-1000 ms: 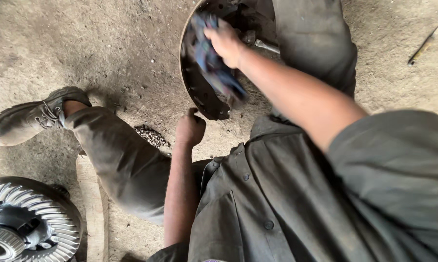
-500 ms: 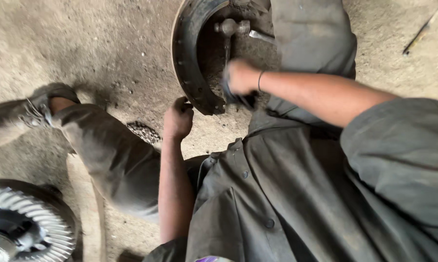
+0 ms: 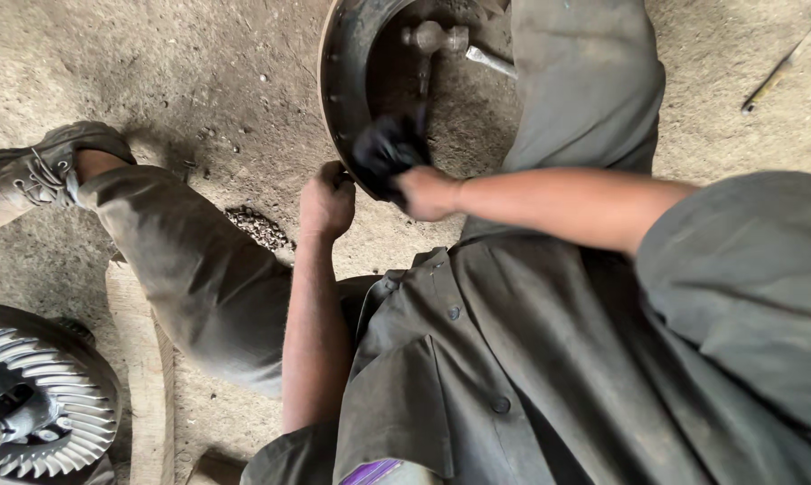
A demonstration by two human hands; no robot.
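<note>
Now the right hand (image 3: 428, 191) wipes a dark rag (image 3: 385, 151) inside the drum (image 3: 341, 90), upper centre, while the left hand (image 3: 326, 202) grips its rim; next needs steady bracing.

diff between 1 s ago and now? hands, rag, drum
The right hand carried the dark rag from the upper inside of the drum down to its lower rim, still gripping it. That uncovered a hammer lying inside the drum. The left hand kept its hold on the rim's lower edge. The drum, the ring gear and the plank stayed put on the floor.
</note>
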